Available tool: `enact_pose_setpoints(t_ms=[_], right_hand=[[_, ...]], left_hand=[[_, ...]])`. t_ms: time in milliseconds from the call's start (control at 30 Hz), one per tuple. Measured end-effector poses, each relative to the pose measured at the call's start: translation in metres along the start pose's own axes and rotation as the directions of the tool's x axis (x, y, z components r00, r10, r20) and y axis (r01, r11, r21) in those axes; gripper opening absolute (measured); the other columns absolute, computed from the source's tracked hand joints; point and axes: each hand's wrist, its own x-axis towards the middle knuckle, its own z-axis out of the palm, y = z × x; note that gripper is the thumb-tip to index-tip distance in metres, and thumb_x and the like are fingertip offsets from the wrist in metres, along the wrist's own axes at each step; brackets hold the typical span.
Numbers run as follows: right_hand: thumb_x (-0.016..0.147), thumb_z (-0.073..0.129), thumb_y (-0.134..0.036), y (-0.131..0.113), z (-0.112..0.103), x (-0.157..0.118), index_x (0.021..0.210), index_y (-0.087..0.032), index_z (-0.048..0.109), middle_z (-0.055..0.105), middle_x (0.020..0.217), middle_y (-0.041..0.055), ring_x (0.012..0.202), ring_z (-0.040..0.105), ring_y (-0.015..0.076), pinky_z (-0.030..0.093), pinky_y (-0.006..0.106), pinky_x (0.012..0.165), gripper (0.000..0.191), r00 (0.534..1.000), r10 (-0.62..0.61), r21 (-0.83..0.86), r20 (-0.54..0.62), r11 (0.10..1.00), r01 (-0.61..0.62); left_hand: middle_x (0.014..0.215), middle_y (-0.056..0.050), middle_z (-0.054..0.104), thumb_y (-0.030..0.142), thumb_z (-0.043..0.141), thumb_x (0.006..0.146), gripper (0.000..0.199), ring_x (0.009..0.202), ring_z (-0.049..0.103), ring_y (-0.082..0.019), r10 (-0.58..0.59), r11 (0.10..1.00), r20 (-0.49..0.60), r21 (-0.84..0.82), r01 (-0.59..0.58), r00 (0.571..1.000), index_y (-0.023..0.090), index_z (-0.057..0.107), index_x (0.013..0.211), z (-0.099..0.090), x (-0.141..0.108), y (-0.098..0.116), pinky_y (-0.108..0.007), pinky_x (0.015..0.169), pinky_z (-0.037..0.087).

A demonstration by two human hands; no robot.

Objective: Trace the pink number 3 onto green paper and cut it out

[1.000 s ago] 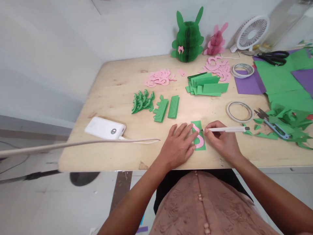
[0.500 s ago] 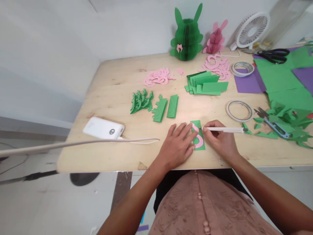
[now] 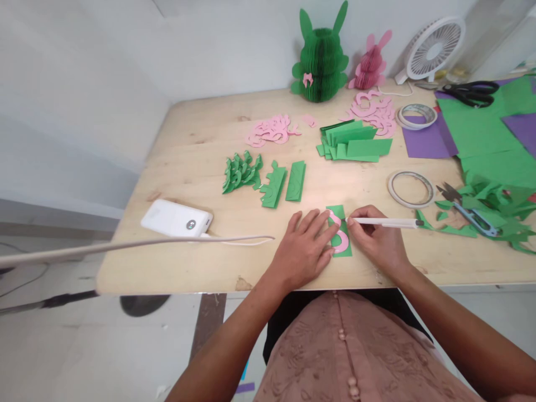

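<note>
My left hand [image 3: 305, 245] lies flat with its fingers spread, pressing a curved pink paper cut-out [image 3: 342, 241] onto a green paper strip [image 3: 344, 253] near the table's front edge. Part of the cut-out is hidden under those fingers. In my right hand [image 3: 374, 240] is a white pen [image 3: 393, 222], pinched close to its tip, which meets the strip beside the cut-out's right edge. Two folded green pieces with drawn outlines, one partly cut [image 3: 274, 188] and one rectangular [image 3: 295, 182], lie just beyond my left hand.
Farther back are green strips [image 3: 360, 144], pink cut-outs [image 3: 274, 130] and green cut-outs [image 3: 240, 173]. Tape rolls [image 3: 412, 190], small scissors [image 3: 473, 218], black scissors [image 3: 471, 92] and green scraps lie right. A white power bank [image 3: 176, 219] sits left. Paper rabbits [image 3: 320, 64] and a fan [image 3: 433, 50] stand behind.
The view has shifted very slightly. Both hands, the pen and the pink cut-out stay in practically the same place.
</note>
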Motion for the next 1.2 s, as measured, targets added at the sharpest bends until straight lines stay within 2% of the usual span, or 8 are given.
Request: enact_pose_setpoints(t_ms=[600, 1000, 1200], right_hand=[[0.081, 0.056, -0.029, 0.0001, -0.0012, -0.0011, 0.077, -0.021, 0.058, 0.062, 0.066, 0.0006, 0.054, 0.053, 0.0133, 0.043, 0.026, 0.051, 0.01, 1.0, -0.015, -0.041, 0.009, 0.999, 0.015], [0.082, 0.057, -0.03, -0.0003, -0.0007, -0.0009, 0.076, -0.021, 0.057, 0.063, 0.069, 0.0011, 0.057, 0.058, 0.0146, 0.046, 0.026, 0.053, 0.011, 1.0, -0.002, 0.022, -0.009, 1.0, 0.002], [0.082, 0.057, -0.03, 0.0, -0.0004, -0.001, 0.076, -0.021, 0.057, 0.064, 0.07, 0.0011, 0.057, 0.057, 0.0143, 0.046, 0.026, 0.054, 0.01, 1.0, 0.0, -0.003, -0.002, 1.0, 0.0]], left_hand=[[0.151, -0.01, 0.04, 0.036, 0.044, 0.095, 0.046, 0.139, 0.033, -0.03, 0.001, 1.0, -0.005, 0.004, -0.001, 1.0, 0.023, 0.047, 0.139, 0.0004, 0.0005, -0.0005, -0.052, 0.113, 0.025], [0.152, -0.009, 0.039, 0.036, 0.042, 0.096, 0.046, 0.14, 0.032, -0.029, -0.002, 1.0, 0.008, 0.0, 0.002, 1.0, 0.023, 0.047, 0.14, 0.0004, 0.0002, -0.0004, -0.052, 0.114, 0.023], [0.152, -0.009, 0.039, 0.036, 0.042, 0.096, 0.047, 0.14, 0.031, -0.029, -0.005, 1.0, 0.017, -0.005, 0.005, 1.0, 0.023, 0.045, 0.141, -0.0001, 0.0003, -0.0002, -0.052, 0.114, 0.023]])
